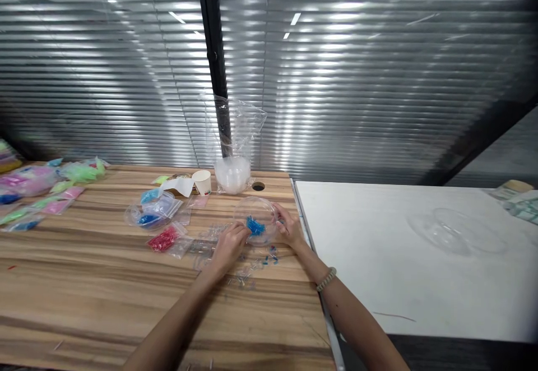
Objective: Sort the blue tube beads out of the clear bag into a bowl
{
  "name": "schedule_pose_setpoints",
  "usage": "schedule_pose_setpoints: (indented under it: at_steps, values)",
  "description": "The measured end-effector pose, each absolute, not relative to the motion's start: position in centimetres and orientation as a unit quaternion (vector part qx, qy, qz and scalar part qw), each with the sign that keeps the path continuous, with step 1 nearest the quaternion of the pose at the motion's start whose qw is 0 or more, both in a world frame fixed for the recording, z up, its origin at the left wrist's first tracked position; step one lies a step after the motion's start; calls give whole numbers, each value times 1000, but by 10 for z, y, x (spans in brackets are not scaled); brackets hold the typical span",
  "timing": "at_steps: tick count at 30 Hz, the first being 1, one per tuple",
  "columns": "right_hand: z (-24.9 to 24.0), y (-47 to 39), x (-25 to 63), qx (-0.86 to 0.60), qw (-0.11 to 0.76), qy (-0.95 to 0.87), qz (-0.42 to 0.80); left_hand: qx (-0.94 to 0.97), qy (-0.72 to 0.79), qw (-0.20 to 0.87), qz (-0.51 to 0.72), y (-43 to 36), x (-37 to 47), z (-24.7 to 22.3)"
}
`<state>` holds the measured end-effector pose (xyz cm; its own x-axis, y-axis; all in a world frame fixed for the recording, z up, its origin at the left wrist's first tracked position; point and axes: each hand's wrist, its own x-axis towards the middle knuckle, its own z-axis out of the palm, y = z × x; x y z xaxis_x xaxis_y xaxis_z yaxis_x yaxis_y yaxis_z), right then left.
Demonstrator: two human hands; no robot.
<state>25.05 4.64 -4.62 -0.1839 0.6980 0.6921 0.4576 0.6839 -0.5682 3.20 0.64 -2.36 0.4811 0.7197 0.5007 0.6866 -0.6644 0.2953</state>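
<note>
Clear bag (181, 243): contains red pieces (163, 240). Paper cup (202, 181): print too small to read. Left hand (232, 242): grip cannot be determined. Clear bowl (252, 206), between both hands: contains blue pieces (254, 226). Right hand (291, 228): grip closed on bowl's right side.

Room, office type, which served for craft work. Glazed wall: rose behind the furniture, was lined with grey horizontal blinds (357, 91), was divided by a dark upright (213, 40), and mirrored strip lights (295, 19). Desks, two: stood side by side, one wood-grained desk (105, 292) with a round cable hole (258, 186), one white desk (353, 270). Craft stock: clear packets of red pieces (163, 240) and other colours lay on the wood.
</note>
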Motion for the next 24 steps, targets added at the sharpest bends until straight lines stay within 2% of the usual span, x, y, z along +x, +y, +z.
schedule_pose_setpoints:
  at_steps: [24]
  values:
    - [-49,49,251,-392,508,-758,118,859,428,-14,280,8,28,-29]
